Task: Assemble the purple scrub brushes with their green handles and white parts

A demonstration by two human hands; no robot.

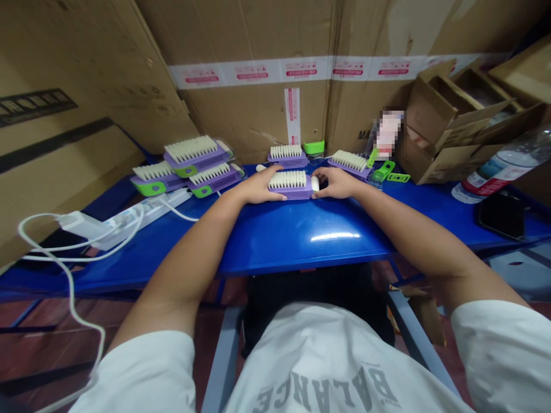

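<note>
Light, stiff purple plastic bristle brush (pixel 291 187) is clasped at both ends: left grip (pixel 259 186) on body, right grip (pixel 338 182) on white cap (pixel 315 183).

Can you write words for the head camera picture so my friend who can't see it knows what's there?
The left hand and right hand hold both ends of a purple brush with white bristles on a blue table. More brushes lie nearby, and cardboard boxes stand behind them.
</note>
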